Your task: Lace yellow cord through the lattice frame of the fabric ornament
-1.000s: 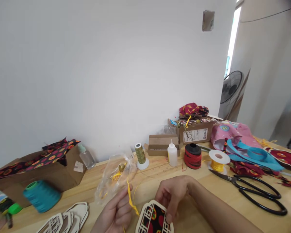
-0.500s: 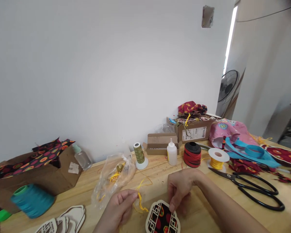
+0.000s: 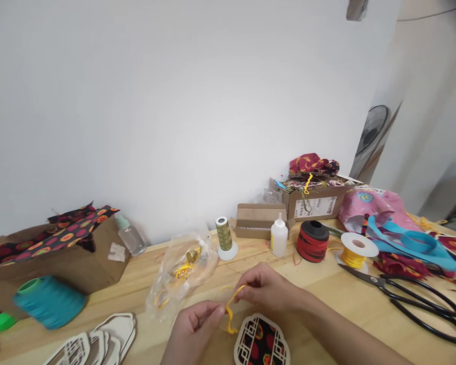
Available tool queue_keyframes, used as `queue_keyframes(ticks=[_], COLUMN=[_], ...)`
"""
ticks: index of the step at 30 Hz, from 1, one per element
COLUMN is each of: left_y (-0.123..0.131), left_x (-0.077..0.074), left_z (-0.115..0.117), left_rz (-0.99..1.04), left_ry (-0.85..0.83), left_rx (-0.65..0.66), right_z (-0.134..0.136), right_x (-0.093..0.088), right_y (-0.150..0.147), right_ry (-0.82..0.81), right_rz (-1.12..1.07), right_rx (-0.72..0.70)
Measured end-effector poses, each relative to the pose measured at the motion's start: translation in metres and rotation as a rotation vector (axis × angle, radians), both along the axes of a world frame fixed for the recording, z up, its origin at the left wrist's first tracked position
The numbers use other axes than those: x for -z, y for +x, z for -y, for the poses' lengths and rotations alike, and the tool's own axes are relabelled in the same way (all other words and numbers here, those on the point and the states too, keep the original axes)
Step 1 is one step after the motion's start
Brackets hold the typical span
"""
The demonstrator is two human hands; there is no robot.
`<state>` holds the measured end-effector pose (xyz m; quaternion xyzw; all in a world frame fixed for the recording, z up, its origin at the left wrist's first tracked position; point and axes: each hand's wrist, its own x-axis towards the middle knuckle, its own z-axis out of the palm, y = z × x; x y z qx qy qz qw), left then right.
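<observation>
A yellow cord [image 3: 230, 315] runs between my two hands, just above the table. My left hand [image 3: 197, 324] pinches it between thumb and finger, and a twisted tail hangs below that grip. Higher up, the fingers of my right hand [image 3: 264, 286] are closed on the other stretch of the cord. Under my hands lies a pale, scalloped wooden frame [image 3: 283, 350] with lattice cut-outs and dark patterned fabric [image 3: 264, 337] in its middle. The cord's tail comes close to the frame's upper left edge; whether they are joined I cannot tell.
Large black-handled scissors [image 3: 410, 299] lie at the right near a yellow cord spool [image 3: 353, 256]. Behind my hands stand a red thread spool [image 3: 312, 243], a glue bottle [image 3: 279, 238] and a green thread spool [image 3: 224, 235]. Left are a plastic bag [image 3: 175, 279], stacked wooden frames [image 3: 116, 329] and a teal cone [image 3: 49, 301].
My right hand has left the wooden frame and moved up and left to grip the yellow cord beside my left hand. The view has shifted slightly.
</observation>
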<state>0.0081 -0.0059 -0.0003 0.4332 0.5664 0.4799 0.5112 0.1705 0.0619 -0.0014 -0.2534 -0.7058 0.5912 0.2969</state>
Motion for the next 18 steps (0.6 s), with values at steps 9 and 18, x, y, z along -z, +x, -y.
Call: queue_keyframes(ticks=[9, 18], left_y=[-0.002, -0.006], left_x=[-0.002, -0.012], left_z=[0.003, 0.006], left_rz=[0.044, -0.098], left_ry=[-0.053, 0.0], left_rx=[0.067, 0.096], right_z=[-0.001, -0.013], right_x=[-0.012, -0.012], right_y=[0.013, 0.017], right_ry=[-0.344, -0.255], right_rz=[-0.131, -0.275], right_rx=[-0.161, 0.053])
